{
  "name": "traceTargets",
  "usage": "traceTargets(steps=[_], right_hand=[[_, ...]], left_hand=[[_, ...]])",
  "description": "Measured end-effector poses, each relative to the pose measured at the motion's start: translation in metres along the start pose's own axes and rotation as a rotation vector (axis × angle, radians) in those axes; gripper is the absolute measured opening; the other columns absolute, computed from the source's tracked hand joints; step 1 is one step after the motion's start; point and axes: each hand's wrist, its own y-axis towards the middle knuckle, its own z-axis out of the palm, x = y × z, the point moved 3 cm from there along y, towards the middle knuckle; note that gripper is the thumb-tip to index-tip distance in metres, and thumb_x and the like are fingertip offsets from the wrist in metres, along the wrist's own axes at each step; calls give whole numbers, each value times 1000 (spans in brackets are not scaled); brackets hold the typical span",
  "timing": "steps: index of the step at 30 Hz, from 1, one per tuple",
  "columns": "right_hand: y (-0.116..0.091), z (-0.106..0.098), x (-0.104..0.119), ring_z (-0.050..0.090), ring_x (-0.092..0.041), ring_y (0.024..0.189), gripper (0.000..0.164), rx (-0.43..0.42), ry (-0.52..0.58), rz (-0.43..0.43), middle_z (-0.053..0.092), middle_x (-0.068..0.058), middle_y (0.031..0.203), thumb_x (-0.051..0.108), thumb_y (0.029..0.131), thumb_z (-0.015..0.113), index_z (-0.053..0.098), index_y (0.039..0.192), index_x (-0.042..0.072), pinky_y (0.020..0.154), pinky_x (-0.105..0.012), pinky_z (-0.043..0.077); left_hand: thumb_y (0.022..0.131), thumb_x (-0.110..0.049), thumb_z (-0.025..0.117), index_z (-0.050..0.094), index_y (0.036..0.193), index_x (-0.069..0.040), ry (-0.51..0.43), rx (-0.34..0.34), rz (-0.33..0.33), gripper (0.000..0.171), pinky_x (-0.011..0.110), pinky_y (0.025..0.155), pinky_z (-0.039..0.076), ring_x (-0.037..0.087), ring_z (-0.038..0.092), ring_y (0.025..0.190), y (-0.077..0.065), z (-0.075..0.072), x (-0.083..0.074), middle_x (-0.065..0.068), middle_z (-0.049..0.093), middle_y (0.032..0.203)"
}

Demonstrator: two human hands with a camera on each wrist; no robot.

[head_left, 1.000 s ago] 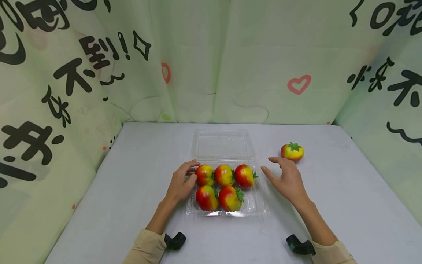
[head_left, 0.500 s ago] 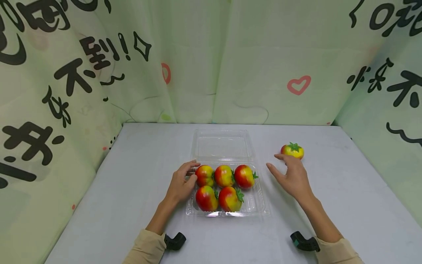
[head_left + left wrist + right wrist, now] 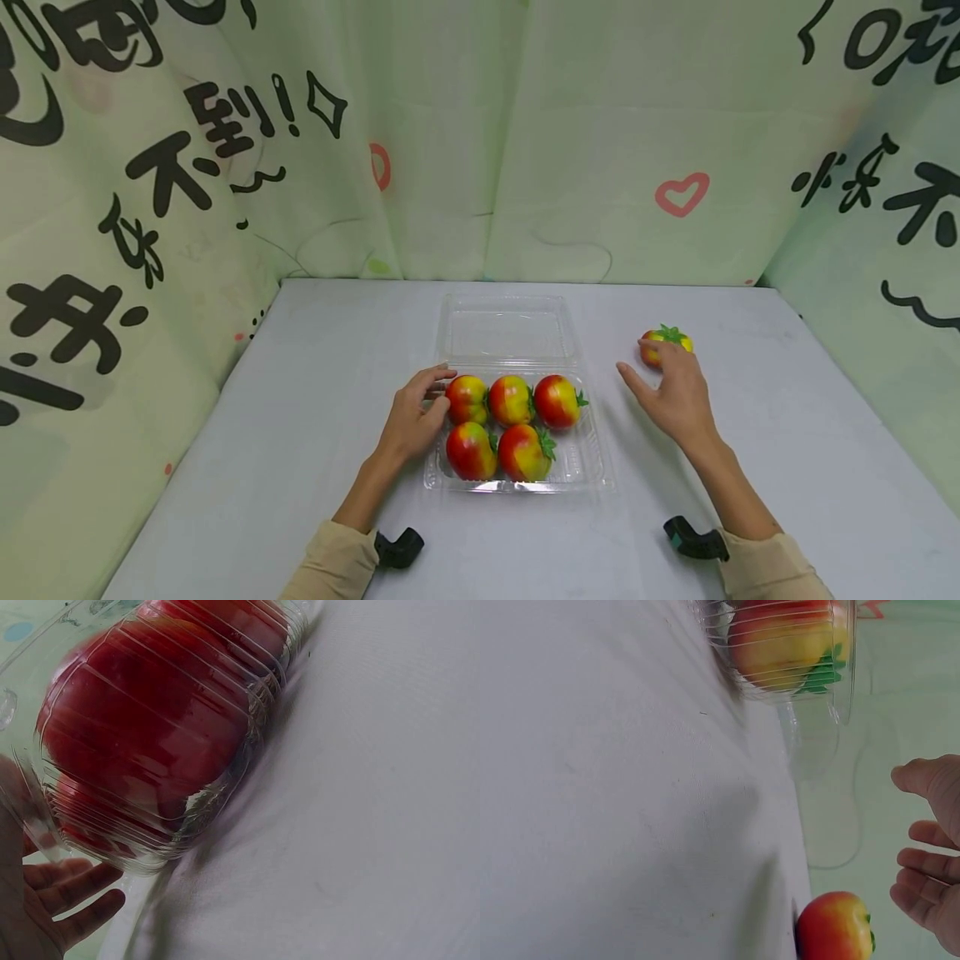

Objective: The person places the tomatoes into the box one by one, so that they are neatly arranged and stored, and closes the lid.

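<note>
A clear plastic clamshell box [image 3: 581, 467] lies open, holding several red-and-yellow fruits [image 3: 471, 451] with green leafy tops. At its left side my left hand [image 3: 414, 419] rests against the box wall, thumb by the rim. The left wrist view shows that hand's fingers [image 3: 86, 896] extended beside the box, with red fruit [image 3: 146, 712] behind the ribbed plastic. My right hand [image 3: 678, 396] hovers in front of a single fruit [image 3: 651, 357] outside the box, partly covering it in the head view. In the right wrist view a gap separates its spread fingers [image 3: 926, 862] from that fruit [image 3: 834, 930].
The box's lid [image 3: 504, 329] is folded back toward the far side of the white table [image 3: 315, 358]. Printed cloth [image 3: 585, 142] hangs around the back and sides. A black wrist mount [image 3: 697, 540] sits on each forearm.
My right hand has moved away from the box, rightward and forward, to the loose fruit, which it now partly covers. The left hand and the box have stayed put.
</note>
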Motion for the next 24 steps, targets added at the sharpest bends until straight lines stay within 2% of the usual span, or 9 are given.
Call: traceTargets(steps=[6, 20, 24], right_hand=[[4, -1, -6, 51, -49, 116, 50, -22, 0, -1, 61, -32, 125, 15, 88, 76, 59, 127, -12, 103, -67, 42], [11, -4, -19, 52, -52, 104, 48, -88, 21, -7, 60, -37, 116, 11, 85, 78, 59, 122, -14, 87, -67, 46], [13, -4, -23, 52, -53, 107, 48, -83, 21, 13, 59, -37, 118, 11, 86, 77, 59, 123, -14, 89, -68, 46]], left_hand=[[87, -7, 56, 66, 128, -1, 4, -1, -8, 43, 51, 96, 57, 36, 70, 106, 0, 0, 1, 22, 61, 139], [88, -6, 54, 66, 127, 1, -11, 2, -1, 41, 50, 96, 57, 36, 70, 105, 1, 0, 2, 22, 62, 138], [88, -6, 54, 66, 127, 1, -7, 2, 2, 41, 49, 96, 57, 36, 70, 105, 1, 0, 2, 22, 62, 138]])
